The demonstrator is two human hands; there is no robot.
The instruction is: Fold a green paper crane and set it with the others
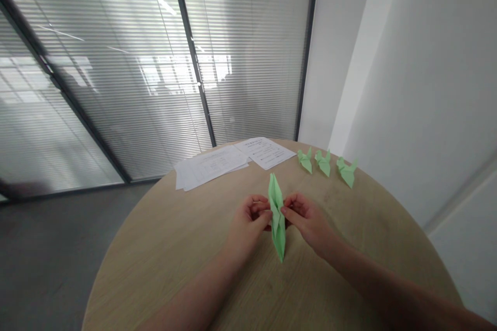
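A folded piece of light green origami paper (pixel 276 207), long and narrow with a pointed lower end, is held upright over the table between both hands. My left hand (pixel 254 215) pinches its left side near the middle, thumb in front and fingers curled behind. On the opposite side, my right hand (pixel 305 216) grips the paper at about the same height with thumb and fingers. Creases and a slightly parted centre fold show between the thumbs. Some fingertips are hidden behind the paper.
The round wooden table (pixel 186 248) bears three finished-looking green origami birds, the left one (pixel 305 160), the middle one (pixel 323 162) and the right one (pixel 347 171). Printed sheets (pixel 217 165) lie at the back. Beyond stand a blind-covered glass partition (pixel 248 62) and a white wall (pixel 427 88).
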